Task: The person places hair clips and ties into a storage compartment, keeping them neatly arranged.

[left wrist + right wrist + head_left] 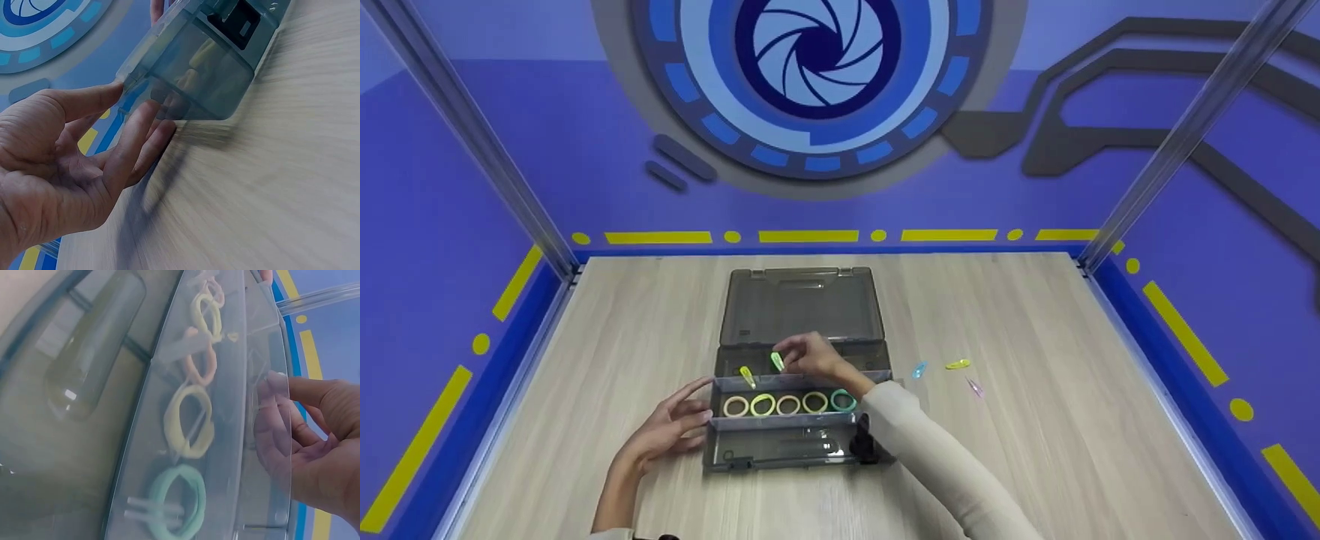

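A grey see-through plastic box [802,307] lies open, its lid folded back. Across its middle stands a clear tray [802,421] holding several pastel hair ties [788,405] in a row. My right hand [814,356] pinches a light green hair clip [778,361] above the tray's far wall. In the right wrist view, clear plastic covers the fingertips and I cannot make out the clip. A yellow hair clip [747,377] sits at that wall, left of the green one. My left hand [95,152] touches the box's left end with thumb and fingers extended.
Right of the box, a blue clip [919,369], a yellow clip [958,364] and a pink-purple clip [975,386] lie on the wooden table [1035,450]. Blue panels [547,150] with metal posts close in the back and both sides.
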A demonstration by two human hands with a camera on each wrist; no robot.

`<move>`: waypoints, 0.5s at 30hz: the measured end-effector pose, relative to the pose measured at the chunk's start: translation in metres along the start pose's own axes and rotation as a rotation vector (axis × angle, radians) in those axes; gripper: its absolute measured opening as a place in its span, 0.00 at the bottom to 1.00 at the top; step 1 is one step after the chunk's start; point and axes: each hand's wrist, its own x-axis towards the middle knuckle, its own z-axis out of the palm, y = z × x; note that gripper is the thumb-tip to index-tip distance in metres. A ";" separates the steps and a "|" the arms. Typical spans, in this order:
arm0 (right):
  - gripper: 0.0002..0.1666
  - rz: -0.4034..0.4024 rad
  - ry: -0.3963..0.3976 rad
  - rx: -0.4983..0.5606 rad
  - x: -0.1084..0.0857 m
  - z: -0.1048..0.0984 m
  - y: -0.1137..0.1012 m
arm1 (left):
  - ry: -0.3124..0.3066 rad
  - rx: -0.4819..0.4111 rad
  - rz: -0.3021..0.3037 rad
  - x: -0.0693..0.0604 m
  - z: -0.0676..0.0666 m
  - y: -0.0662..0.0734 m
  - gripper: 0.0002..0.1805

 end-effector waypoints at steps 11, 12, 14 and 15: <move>0.18 0.039 0.064 -0.249 0.010 0.017 -0.002 | 0.014 -0.016 -0.024 0.001 -0.002 0.000 0.40; 0.18 0.051 0.065 -0.257 0.011 0.017 -0.002 | 0.009 -0.018 -0.019 0.002 -0.002 0.000 0.40; 0.19 0.065 0.063 -0.274 0.012 0.017 -0.002 | -0.004 -0.020 -0.008 0.003 -0.002 0.000 0.40; 0.19 0.074 0.062 -0.284 0.012 0.018 -0.001 | -0.010 -0.021 -0.004 0.004 -0.002 0.000 0.40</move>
